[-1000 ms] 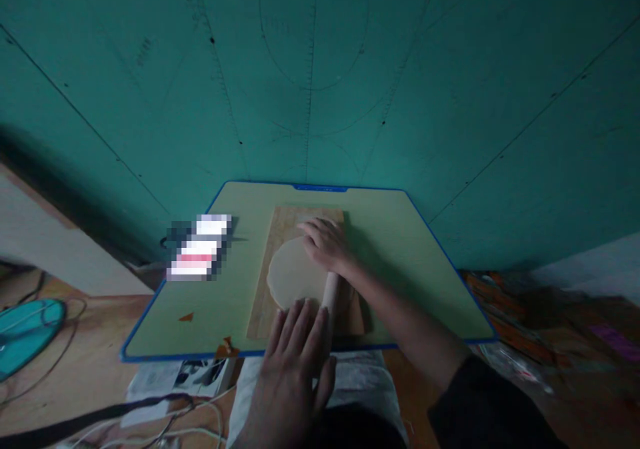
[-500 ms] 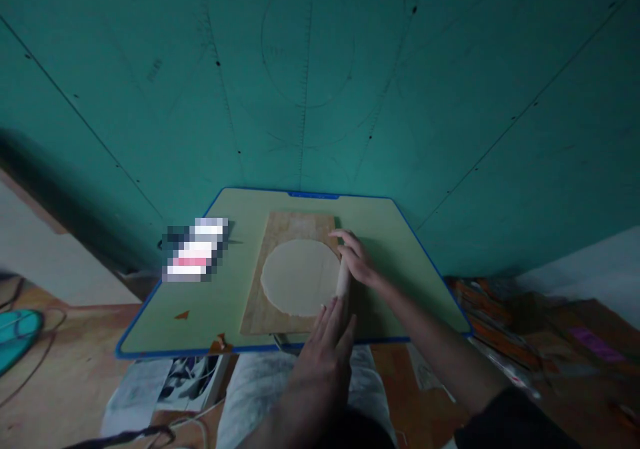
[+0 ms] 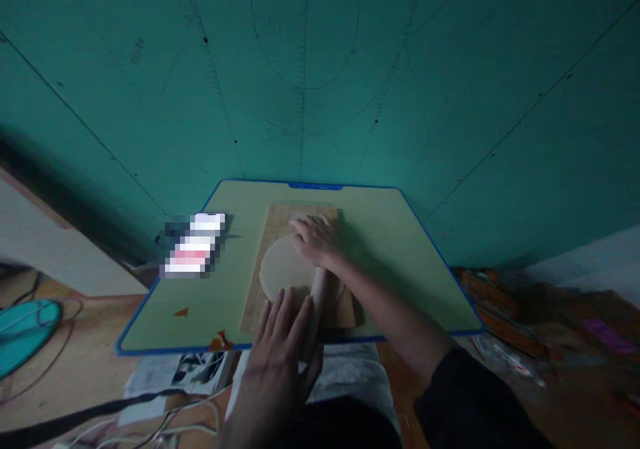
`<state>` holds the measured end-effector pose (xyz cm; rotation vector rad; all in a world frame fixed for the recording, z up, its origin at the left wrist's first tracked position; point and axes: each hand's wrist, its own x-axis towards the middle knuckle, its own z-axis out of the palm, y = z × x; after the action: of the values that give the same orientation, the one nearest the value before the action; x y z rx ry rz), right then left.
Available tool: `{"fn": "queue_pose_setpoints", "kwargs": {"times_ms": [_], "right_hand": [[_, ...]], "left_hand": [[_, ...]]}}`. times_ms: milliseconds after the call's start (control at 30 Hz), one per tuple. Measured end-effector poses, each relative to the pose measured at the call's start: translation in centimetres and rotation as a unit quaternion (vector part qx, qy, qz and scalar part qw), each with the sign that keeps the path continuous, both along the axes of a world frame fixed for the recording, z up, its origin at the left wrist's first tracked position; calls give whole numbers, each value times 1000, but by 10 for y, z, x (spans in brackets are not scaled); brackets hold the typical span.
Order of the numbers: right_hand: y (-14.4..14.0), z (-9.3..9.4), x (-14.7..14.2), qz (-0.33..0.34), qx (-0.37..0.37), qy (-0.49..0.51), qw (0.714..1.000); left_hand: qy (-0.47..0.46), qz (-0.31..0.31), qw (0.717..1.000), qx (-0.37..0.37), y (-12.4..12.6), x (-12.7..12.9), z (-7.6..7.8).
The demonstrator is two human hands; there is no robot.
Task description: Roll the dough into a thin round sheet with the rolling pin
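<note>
Dough disc (image 3: 280, 269) on wooden board (image 3: 300, 226), worktop (image 3: 400, 262) centre. Rolling pin (image 3: 316, 296) under flat, open hands: left hand (image 3: 280, 362) at 6 o'clock, right hand (image 3: 315, 239) at 12. Uneven pressure risks tearing or sticking.

A makeshift home corner: low folding table (image 3: 410, 249), teal wall (image 3: 450, 89), cables (image 3: 190, 416) on wooden floor (image 3: 75, 369).

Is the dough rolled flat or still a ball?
Flat: the dough lies as a thin round sheet on the board, under the rolling pin.
</note>
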<state>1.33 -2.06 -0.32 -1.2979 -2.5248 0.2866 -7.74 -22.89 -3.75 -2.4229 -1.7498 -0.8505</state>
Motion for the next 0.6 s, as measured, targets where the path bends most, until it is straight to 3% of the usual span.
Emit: {"fn": "queue_pose_setpoints", "kwargs": {"times_ms": [100,200,300,367,433,600], "right_hand": [[1,-2,3,4,3,32,999],[-3,-11,35,51,4,84,995],[-6,-22,70,114,23,91,989],[-5,-24,78,133,32,63,989],[-3,-23,69,139,27,27,990],[1,-8,14,133,6,-31,991]], "left_hand": [[-8,-58,998,4,7,6,-6],[-1,-113,993,17,15,18,-13],[4,-116,993,10,17,26,-16],[1,-111,994,5,16,27,-15],[-3,-95,995,12,13,23,-12],[24,-29,999,14,2,-3,-1]]}}
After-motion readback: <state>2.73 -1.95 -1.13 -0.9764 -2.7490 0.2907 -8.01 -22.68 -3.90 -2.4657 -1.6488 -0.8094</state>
